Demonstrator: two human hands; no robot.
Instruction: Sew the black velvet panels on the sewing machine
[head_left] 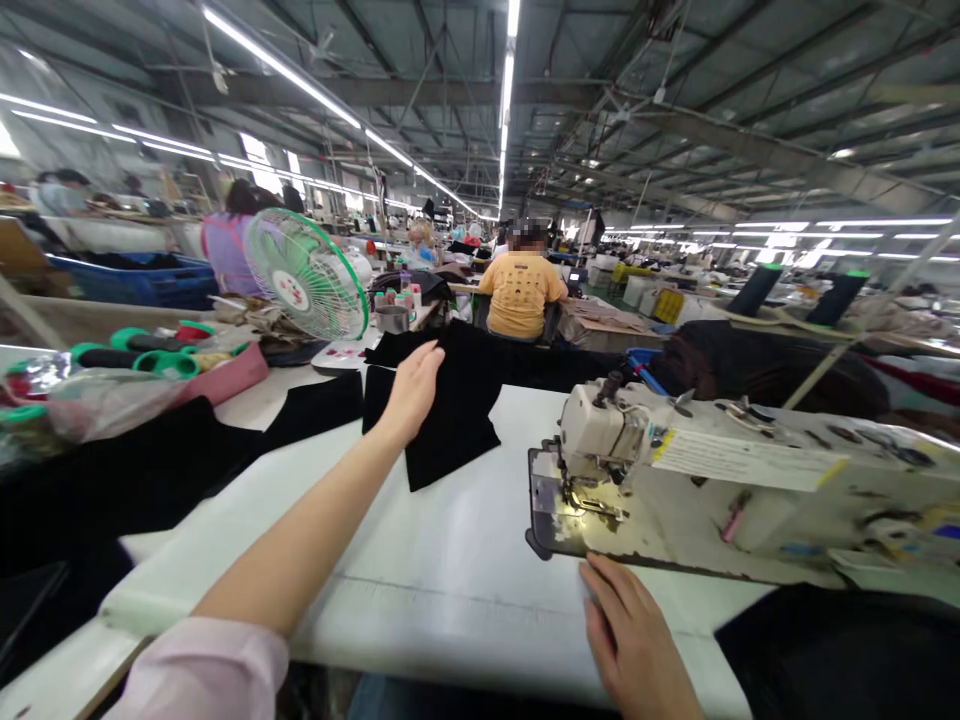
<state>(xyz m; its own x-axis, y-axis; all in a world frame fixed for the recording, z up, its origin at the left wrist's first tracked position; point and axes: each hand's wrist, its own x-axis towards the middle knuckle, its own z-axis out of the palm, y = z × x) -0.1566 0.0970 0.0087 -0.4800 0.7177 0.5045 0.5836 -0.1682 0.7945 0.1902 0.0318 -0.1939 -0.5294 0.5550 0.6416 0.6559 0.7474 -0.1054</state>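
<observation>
My left hand [416, 385] reaches forward across the white table [450, 560], its fingers closed on a black fabric piece [457, 420]. Part of that piece lies on the tabletop, with more black cloth behind it. Near the front edge of the sewing machine [600, 440], my right hand [637, 630] lies on the table with fingers stretched out and nothing in them. The machine's lamp lights the needle area [589, 500]. Further black panels [315, 405] are spread along the left side.
A green-rimmed fan [304, 275] stands at the back left, near thread cones [161, 362] and a plastic bag [105, 400]. Dark cloth [847, 640] lies at the right front. A person in a yellow shirt [521, 290] sits ahead, facing away.
</observation>
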